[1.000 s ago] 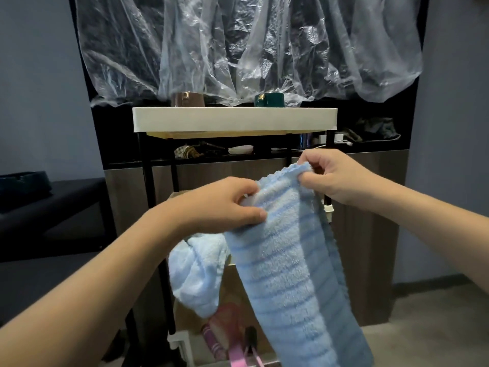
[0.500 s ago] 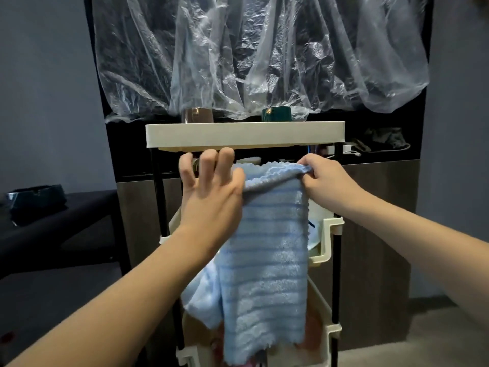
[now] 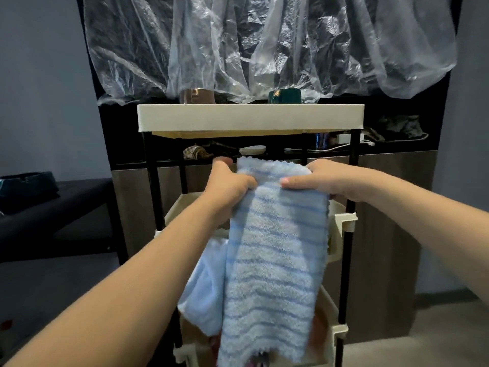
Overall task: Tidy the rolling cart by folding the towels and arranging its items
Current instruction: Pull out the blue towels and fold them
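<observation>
A light blue striped towel (image 3: 272, 263) hangs folded in front of the rolling cart (image 3: 250, 117). My left hand (image 3: 227, 185) grips its top left corner, and my right hand (image 3: 328, 180) pinches its top right corner, thumb lying across the front. The towel's top edge sits just under the cart's cream top tray. A paler blue towel (image 3: 205, 292) hangs behind it at the lower left, partly hidden. A brown cup (image 3: 197, 96) and a dark green cup (image 3: 284, 96) stand on the top tray.
Crumpled clear plastic sheeting (image 3: 264, 43) hangs behind the cart over a dark shelf unit (image 3: 397, 133) holding small items and cables. A dark low bench (image 3: 53, 207) with a dark container stands at left. The cart's lower trays (image 3: 341, 221) lie behind the towel.
My left hand, which had its fingers spread over the towel top, now grips the top left corner. Both hands hold the top edge level, lower and wider apart.
</observation>
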Demonstrator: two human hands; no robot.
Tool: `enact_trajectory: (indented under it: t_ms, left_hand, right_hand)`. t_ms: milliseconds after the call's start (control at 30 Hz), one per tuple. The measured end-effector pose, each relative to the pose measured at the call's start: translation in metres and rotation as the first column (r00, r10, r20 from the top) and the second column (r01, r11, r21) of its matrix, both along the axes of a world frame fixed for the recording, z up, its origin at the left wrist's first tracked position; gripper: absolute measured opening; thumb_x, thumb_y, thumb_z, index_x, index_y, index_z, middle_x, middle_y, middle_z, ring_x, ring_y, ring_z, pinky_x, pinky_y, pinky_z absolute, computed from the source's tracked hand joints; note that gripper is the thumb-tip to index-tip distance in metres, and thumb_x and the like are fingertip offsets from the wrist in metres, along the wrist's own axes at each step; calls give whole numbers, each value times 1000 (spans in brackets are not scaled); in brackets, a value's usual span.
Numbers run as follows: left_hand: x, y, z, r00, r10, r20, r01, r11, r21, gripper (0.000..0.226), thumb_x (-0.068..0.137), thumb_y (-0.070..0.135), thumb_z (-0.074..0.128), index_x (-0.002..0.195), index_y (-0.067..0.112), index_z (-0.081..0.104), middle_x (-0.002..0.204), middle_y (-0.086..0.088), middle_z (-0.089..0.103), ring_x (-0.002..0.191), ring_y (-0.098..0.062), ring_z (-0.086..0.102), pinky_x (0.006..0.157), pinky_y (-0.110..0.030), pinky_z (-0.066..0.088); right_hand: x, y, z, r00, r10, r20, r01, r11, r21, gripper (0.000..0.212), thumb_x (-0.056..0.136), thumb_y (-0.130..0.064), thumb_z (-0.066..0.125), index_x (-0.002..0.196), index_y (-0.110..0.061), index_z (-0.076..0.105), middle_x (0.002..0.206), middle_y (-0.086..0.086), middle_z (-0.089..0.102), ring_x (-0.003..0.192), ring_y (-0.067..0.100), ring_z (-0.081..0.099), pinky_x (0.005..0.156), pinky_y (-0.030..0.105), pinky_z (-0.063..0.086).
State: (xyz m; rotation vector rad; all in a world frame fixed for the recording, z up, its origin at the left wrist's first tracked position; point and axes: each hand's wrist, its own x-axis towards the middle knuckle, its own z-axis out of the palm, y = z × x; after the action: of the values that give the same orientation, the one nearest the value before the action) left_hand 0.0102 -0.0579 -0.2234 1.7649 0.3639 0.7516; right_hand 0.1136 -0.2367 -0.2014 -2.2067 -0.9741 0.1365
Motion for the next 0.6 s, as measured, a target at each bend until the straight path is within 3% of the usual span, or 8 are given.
enact_trajectory:
  t_ms: [67, 200, 300, 367, 400, 467, 533, 600]
  left_hand:
    - [0, 1, -4, 993, -75, -90, 68, 994, -80, 61, 69, 12, 79, 123, 4, 53, 104, -17, 70, 86, -28, 71, 75, -47, 61]
    - [-3, 2, -20, 865, -290, -409, 246, 956, -158, 42, 73, 17, 80, 112, 5, 67, 102, -15, 75, 85, -30, 73, 71, -38, 59]
    - [8, 0, -21, 945, -221, -243, 182, 968, -171, 29, 80, 15, 73, 106, 3, 65, 82, -12, 69, 63, -25, 63, 60, -32, 52]
    - [16, -5, -20, 982, -146, -121, 117, 968, -223, 32, 81, 14, 72, 109, 1, 64, 83, -13, 68, 63, -24, 62, 57, -30, 51]
    - [18, -9, -20, 983, -143, -111, 116, 968, -224, 35, 79, 15, 74, 110, 1, 64, 84, -13, 70, 66, -26, 65, 61, -32, 54]
    - [17, -19, -29, 940, -202, -275, 164, 974, -155, 40, 73, 22, 80, 105, 1, 68, 87, -13, 75, 77, -31, 72, 74, -41, 60]
    - [11, -24, -37, 807, -240, -539, 237, 968, -75, 39, 71, 26, 83, 100, 4, 70, 87, -11, 75, 75, -28, 71, 69, -35, 60]
    - [8, -24, -40, 755, -226, -616, 234, 970, -69, 32, 75, 17, 79, 101, 4, 67, 89, -14, 72, 73, -28, 67, 66, -35, 58]
  right_hand:
    - [9, 6, -3, 999, -3, 55, 2, 999, 34, 38, 82, -38, 73, 86, -2, 67, 79, 12, 65, 72, 22, 56, 68, 32, 40]
    - [22, 19, -4, 956, -97, 278, 71, 992, 104, 34, 84, -25, 70, 58, -13, 51, 62, 3, 49, 62, 19, 47, 59, 31, 32]
    - [25, 21, -3, 654, -120, 747, 259, 963, -73, 14, 83, -15, 59, 70, -11, 58, 82, 11, 61, 86, 33, 59, 71, 34, 44]
    - [24, 27, -5, 509, -29, 860, 368, 911, -188, 13, 80, -8, 53, 89, -7, 62, 100, 13, 63, 96, 34, 59, 78, 36, 42]
    - [22, 31, -5, 552, -18, 833, 400, 883, -246, 18, 82, -8, 51, 97, -6, 61, 106, 14, 63, 98, 34, 59, 76, 35, 42]
    - [20, 44, -4, 673, -91, 734, 440, 847, -299, 26, 85, -10, 51, 109, -5, 59, 115, 15, 61, 104, 34, 61, 73, 33, 43]
    - [27, 55, -2, 720, -189, 668, 471, 840, -269, 33, 87, -11, 49, 119, -5, 55, 124, 16, 60, 111, 35, 59, 77, 34, 43]
    - [38, 60, -4, 722, -263, 639, 502, 836, -222, 37, 90, -11, 46, 127, -3, 50, 131, 17, 56, 118, 37, 56, 82, 35, 43]
